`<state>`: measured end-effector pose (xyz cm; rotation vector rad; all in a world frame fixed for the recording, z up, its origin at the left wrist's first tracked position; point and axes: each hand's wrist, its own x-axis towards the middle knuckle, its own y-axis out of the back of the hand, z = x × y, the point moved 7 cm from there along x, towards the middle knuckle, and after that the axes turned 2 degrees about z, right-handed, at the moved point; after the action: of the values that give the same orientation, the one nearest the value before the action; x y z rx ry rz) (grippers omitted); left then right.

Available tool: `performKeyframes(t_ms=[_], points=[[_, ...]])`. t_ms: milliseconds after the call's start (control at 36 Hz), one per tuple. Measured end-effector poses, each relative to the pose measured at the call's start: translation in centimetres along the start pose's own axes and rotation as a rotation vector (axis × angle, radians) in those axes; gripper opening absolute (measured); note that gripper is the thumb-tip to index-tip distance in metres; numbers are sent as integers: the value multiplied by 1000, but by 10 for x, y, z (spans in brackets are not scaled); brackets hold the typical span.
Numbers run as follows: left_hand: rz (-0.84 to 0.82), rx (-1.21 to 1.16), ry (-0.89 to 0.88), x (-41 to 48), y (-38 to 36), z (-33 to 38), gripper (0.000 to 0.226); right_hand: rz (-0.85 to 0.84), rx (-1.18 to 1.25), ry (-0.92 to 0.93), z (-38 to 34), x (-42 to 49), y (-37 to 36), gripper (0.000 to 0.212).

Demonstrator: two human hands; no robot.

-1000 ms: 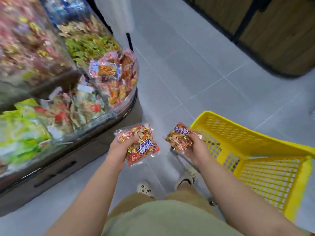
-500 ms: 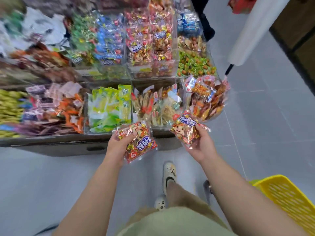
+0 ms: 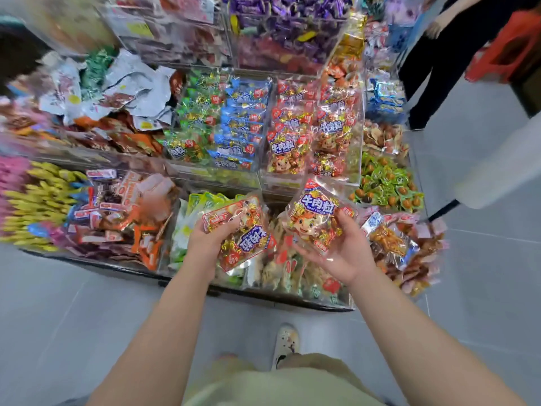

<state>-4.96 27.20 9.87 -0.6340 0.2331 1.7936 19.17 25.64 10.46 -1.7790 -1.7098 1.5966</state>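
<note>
My left hand (image 3: 209, 240) grips a clear snack bag with red and gold sweets and a blue label (image 3: 243, 232), held upside down over the front bins. My right hand (image 3: 342, 250) holds a second bag of the same kind (image 3: 314, 218), label upright, its thumb curled over the bag's right edge. Both bags hover above the front row of the snack display (image 3: 263, 290). A bin of matching red bags (image 3: 295, 136) sits just behind them.
The display holds several clear bins of wrapped snacks: blue and green bags (image 3: 222, 124), yellow packets (image 3: 38, 197), green sweets (image 3: 386, 183). A person in dark trousers (image 3: 433, 71) stands at the far right on the grey tiled floor (image 3: 58, 317). My shoe (image 3: 285, 344) shows below.
The view has swung left and toward the display; the yellow basket has left the frame. Both hands have carried their bags up over the front bins, closer to the matching red bags.
</note>
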Motion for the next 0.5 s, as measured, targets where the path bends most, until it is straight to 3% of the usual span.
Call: performKeyframes(t_ms=[83,194,222,306,389,500], points=[[5,14,4,14,-5,15,64,15,-55,10,-11,13,-12,33],[5,22,-24,35,-10,40,56,201,-374,21,-25,30,-18,74],[0,32,-27,40,-12,47,57,216,-408,39,-30,33,-24,75],[-32,66,-53,57,-17,69,68,287,-462,163,-50,42,-33,40],[-72,151,-77,71,-24,94,110,434,-618,281,-75,46,-36,30],[-167,226,-105,88,-39,124,118,612,-823,462,-117,44,-38,21]])
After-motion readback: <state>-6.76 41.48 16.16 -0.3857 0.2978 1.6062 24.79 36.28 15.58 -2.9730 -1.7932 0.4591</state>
